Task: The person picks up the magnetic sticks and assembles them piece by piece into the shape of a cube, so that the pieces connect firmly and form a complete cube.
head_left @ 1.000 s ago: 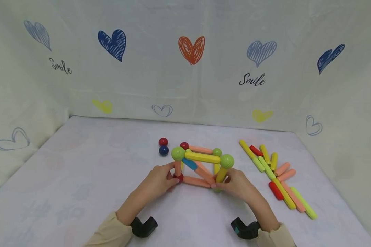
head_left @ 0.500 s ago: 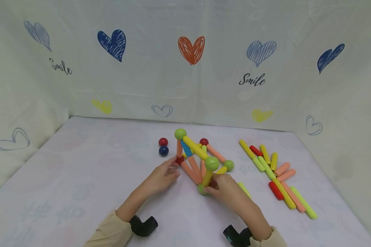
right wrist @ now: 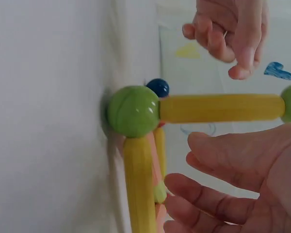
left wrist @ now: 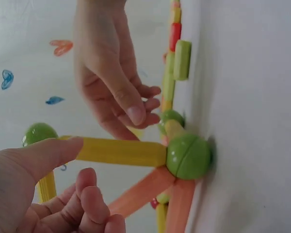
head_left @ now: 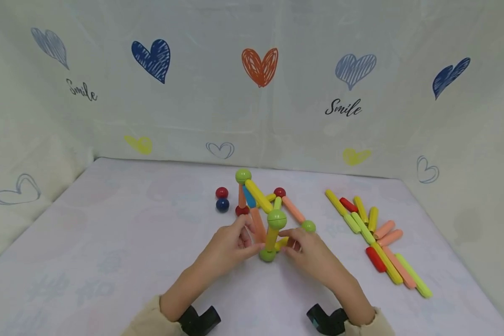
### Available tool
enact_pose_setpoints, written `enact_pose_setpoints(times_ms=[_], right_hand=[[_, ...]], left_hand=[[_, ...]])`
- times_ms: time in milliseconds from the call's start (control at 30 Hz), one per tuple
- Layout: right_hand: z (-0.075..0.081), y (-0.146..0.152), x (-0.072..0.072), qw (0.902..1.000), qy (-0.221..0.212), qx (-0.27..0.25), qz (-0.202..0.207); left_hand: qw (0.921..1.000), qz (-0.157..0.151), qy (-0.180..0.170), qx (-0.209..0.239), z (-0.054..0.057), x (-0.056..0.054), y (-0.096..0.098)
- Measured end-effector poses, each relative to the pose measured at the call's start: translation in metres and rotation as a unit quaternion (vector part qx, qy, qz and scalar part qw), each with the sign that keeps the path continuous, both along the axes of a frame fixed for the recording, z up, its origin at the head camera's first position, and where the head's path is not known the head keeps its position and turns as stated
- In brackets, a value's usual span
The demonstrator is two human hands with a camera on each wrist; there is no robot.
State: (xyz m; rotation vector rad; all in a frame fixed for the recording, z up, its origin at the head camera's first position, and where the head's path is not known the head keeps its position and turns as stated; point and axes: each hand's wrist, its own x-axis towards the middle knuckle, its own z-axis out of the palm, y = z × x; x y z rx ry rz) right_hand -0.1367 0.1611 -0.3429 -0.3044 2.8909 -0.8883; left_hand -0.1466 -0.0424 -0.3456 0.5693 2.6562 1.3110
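A frame of magnetic sticks and balls stands between both hands in the head view. Its front upright is a yellow stick [head_left: 271, 239] joining an upper green ball [head_left: 276, 219] to a lower green ball [head_left: 267, 255]. From the upper ball a yellow bar [head_left: 258, 195] runs back to another green ball [head_left: 243, 176]. Beside this upright is my left hand [head_left: 228, 242], its thumb overlapping the stick in the left wrist view and its fingers loosely bent. My right hand [head_left: 315, 249] hovers on the other side, fingers [right wrist: 211, 194] spread apart around nothing.
Loose yellow, red, green and salmon sticks [head_left: 380, 247] lie in a slanting row on the right. A loose red ball [head_left: 221, 193] and a dark blue ball [head_left: 222, 205] sit behind the left hand. A light green stick [left wrist: 182, 59] shows beyond the right hand.
The frame has swung round so one corner faces front, then shifted slightly left. The left hand has moved right from the red ball to the front upright; the right hand has released that corner.
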Motion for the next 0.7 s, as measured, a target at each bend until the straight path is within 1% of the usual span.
enact_pose_setpoints(times_ms=[33, 100, 200, 267, 367, 433, 500, 567, 700], right_hand=[[0.002, 0.004, -0.001, 0.9999, 0.008, 0.001, -0.011], [0.003, 0.015, -0.004, 0.9993, 0.024, 0.003, -0.030], [0.000, 0.030, -0.008, 0.9980, 0.040, 0.012, -0.047], [-0.004, 0.039, -0.010, 0.9981, 0.039, 0.016, -0.046], [-0.010, 0.046, -0.013, 0.9988, 0.030, 0.019, -0.034], [-0.014, 0.047, -0.014, 0.9990, 0.029, 0.020, -0.028], [-0.017, 0.047, -0.015, 0.9990, 0.030, 0.022, -0.026], [-0.018, 0.045, -0.016, 0.9987, 0.028, 0.025, -0.034], [-0.017, 0.042, -0.017, 0.9981, 0.022, 0.030, -0.049]], left_hand=[[1.0000, -0.005, 0.005, 0.006, 0.001, 0.002, 0.002], [0.9997, -0.017, 0.003, 0.019, 0.001, 0.005, 0.006], [0.9989, -0.032, -0.008, 0.033, -0.005, 0.007, 0.013], [0.9983, -0.036, -0.004, 0.046, -0.012, 0.007, 0.017], [0.9977, -0.025, 0.010, 0.062, -0.019, 0.005, 0.022], [0.9976, -0.014, 0.020, 0.065, -0.022, 0.004, 0.023], [0.9977, -0.006, 0.027, 0.062, -0.023, 0.004, 0.023], [0.9981, -0.003, 0.030, 0.054, -0.022, 0.004, 0.023], [0.9989, 0.002, 0.032, 0.035, -0.019, 0.004, 0.021]])
